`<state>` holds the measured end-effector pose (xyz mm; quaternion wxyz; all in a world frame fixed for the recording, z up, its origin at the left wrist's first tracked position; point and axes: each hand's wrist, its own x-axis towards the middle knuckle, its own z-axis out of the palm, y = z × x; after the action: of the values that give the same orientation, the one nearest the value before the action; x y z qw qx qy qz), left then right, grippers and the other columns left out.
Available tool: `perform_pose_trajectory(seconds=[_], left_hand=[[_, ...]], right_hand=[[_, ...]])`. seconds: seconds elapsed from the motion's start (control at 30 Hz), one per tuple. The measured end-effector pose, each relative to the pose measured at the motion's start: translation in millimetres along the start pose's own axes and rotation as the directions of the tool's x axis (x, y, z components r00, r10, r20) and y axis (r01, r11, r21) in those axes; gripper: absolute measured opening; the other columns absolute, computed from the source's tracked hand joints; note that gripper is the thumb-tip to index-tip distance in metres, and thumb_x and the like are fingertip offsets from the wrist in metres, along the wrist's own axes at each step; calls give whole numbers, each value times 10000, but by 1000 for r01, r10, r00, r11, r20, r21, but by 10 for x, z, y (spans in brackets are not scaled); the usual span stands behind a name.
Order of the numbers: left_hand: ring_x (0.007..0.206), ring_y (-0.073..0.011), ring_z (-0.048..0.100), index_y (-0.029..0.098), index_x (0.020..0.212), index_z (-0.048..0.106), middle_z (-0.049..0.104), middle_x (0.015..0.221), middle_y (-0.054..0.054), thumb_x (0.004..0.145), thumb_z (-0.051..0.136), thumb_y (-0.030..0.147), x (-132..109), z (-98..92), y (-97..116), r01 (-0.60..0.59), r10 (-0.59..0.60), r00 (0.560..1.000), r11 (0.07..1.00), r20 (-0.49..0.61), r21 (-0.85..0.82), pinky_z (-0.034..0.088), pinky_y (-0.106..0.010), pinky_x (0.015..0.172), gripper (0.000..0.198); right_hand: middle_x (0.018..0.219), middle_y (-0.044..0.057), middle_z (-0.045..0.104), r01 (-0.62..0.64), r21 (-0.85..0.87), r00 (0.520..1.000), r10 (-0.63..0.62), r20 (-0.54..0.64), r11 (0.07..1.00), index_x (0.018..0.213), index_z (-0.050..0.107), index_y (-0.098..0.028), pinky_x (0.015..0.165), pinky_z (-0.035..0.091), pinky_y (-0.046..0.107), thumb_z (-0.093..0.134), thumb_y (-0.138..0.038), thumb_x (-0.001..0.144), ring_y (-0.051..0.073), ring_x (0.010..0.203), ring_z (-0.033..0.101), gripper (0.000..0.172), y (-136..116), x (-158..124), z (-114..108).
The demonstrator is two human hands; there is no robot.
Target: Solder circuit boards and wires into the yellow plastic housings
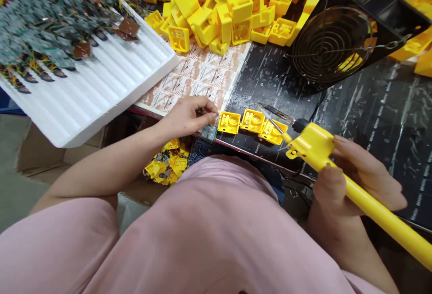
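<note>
My right hand point(357, 181) is wrapped round a yellow soldering gun point(312, 145). Its metal tip points left, above three small open yellow plastic housings near the table's front edge: a left housing point(229, 123), a middle housing point(253, 120) and a right housing point(272, 132). Beside the left housing, my left hand point(191, 116) has thumb and forefinger pinched together. What lies between those fingertips is too small to make out. Just beneath them, a small green circuit board point(209, 132) sits at the table edge.
On the left, a white foam tray point(118, 82) carries many wired circuit boards point(60, 19). Yellow housings point(216, 15) are heaped along the back. A black fan point(334, 46) stands at the back right. Below the table edge is a box with yellow pieces point(168, 165).
</note>
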<state>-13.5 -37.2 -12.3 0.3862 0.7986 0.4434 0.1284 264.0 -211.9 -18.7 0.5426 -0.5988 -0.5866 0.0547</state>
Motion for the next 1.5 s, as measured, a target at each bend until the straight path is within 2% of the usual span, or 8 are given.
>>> perform_pose_trajectory(seconds=[0.1,0.3,0.47,0.57,0.7,0.83,1.07,1.5], left_hand=[[771,-148,662,160,878,666,738,825,-31,866,563,414,-47,53,-23,3,-7,999,998,-52,-68,525,-296,789,274],[740,-153,628,185,841,688,724,762,-5,892,496,350,-74,62,34,-200,203,979,948,13,248,328,-563,1163,258],[758,-175,624,192,832,721,742,771,-26,911,475,319,-38,42,90,-279,264,960,877,93,390,345,-550,1134,288],[772,-187,625,186,819,725,727,743,-35,914,465,304,-5,30,122,-321,293,947,832,133,452,392,-507,1081,301],[828,-208,636,189,794,723,737,799,-50,927,467,312,22,35,141,-369,349,926,748,145,552,432,-461,974,313],[818,-214,632,184,771,718,720,777,-52,957,415,309,33,53,148,-416,419,894,639,161,647,457,-453,934,376],[852,-212,597,194,752,675,683,780,-43,971,369,270,50,31,260,-445,381,885,519,269,730,467,-468,990,384],[902,-255,577,202,634,533,620,742,-65,964,379,264,90,-15,350,-432,291,902,637,319,638,444,-524,1007,370]], right_hand=[[1005,31,782,13,116,984,8,-177,993,1220,757,-270,523,437,236,790,-323,853,109,657,629,372,88,67,167],[674,11,651,-30,339,929,151,-338,940,925,807,-179,508,412,246,611,-583,946,112,557,560,450,247,161,331],[912,42,781,-53,248,998,44,41,967,1173,762,-220,550,530,260,805,-230,822,146,649,690,355,90,140,175],[918,24,788,168,247,926,-238,293,954,1260,701,-248,593,596,254,797,-140,805,163,723,741,477,32,206,126],[749,10,741,338,235,809,-409,422,911,952,718,-219,573,600,223,728,-257,913,143,657,725,55,13,336,148],[756,24,740,339,163,745,-370,555,927,832,694,-214,644,621,237,691,-265,945,143,686,727,124,-58,424,141],[784,-18,745,490,225,662,-528,533,842,929,680,-249,666,619,251,818,-237,849,132,687,723,160,-136,592,134],[750,16,719,314,125,781,-331,530,941,845,704,-246,634,598,257,591,-447,1017,123,697,704,287,-89,526,-16]])
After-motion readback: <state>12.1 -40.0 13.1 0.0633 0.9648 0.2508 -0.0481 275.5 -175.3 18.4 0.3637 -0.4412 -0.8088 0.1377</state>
